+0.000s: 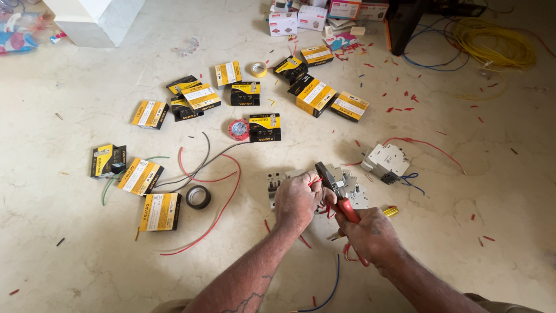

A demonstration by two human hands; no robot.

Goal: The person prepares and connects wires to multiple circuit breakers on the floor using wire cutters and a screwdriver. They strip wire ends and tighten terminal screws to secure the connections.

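While the right hand [370, 235] closed its fingers around the red handles of a pair of pliers [336, 188], the dark jaws of the tool pointed up and to the left, meeting a short red wire [315, 181] near the middle of the floor. The left hand [296, 200] was curled beside the jaws, its fingertips pinching that wire; how tightly could not be told. Just beyond both hands lay a grey circuit breaker [349, 184], partly hidden by the pliers, and a smaller pale breaker [273, 184] rested just left of the left hand. A yellow-handled tool [390, 211] peeked out to the right of the right hand.

Farther right sat a larger white breaker block [385, 162] with a long red wire [428, 145] trailing from it and short blue leads beside it. To the left, loose red, grey and green wires [202, 168] looped across the marble floor [87, 249] around a black roll of tape [198, 197]. Yellow-and-black boxes [152, 211] lay scattered from the near left to the far middle, with a red tape roll [238, 130] and a yellow tape roll [258, 69] among them. At the far right a coil of yellow cable [492, 46] lay well apart, and bits of red insulation dotted the floor.
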